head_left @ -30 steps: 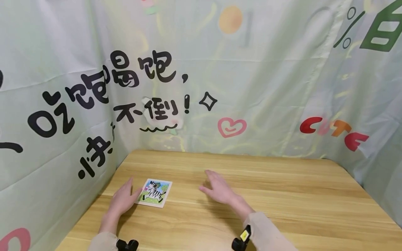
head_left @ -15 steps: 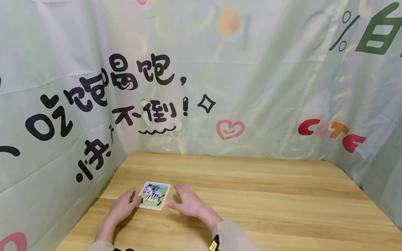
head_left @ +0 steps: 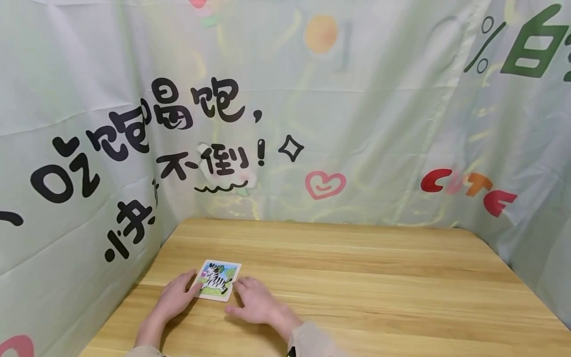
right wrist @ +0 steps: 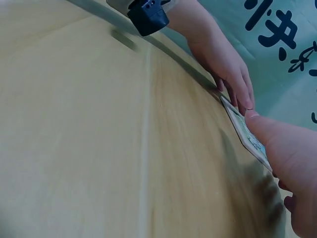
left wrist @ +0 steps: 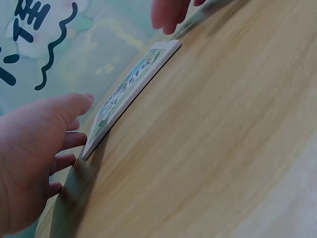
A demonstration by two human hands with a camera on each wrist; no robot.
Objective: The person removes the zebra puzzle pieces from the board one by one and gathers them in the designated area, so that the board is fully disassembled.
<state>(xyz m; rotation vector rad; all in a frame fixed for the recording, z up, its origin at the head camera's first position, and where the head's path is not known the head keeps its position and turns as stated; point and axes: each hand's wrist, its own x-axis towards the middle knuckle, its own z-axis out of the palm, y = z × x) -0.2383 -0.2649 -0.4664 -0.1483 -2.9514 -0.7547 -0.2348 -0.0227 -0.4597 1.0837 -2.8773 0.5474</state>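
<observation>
A thin square board with a zebra picture (head_left: 219, 277) lies flat on the wooden table, left of centre. At its left edge is my left hand (head_left: 177, 296); the left wrist view shows the fingers beside the board (left wrist: 126, 91), with the thumb raised over it. My right hand (head_left: 255, 300) is at the right edge, its fingers loosely bent and its thumb apart. In the right wrist view, the right hand (right wrist: 297, 153) partly hides the board (right wrist: 253, 143). Neither hand grips the board.
The wooden table (head_left: 379, 287) stretches away to the right. Printed cloth (head_left: 383, 124) hangs behind it and along both sides, with the left cloth near my left hand. A black wrist camera (right wrist: 148, 16) shows on the left wrist.
My right hand has moved left across the table to the zebra board's right edge. The left hand has stayed at the left edge, and the board looks to be in the same place.
</observation>
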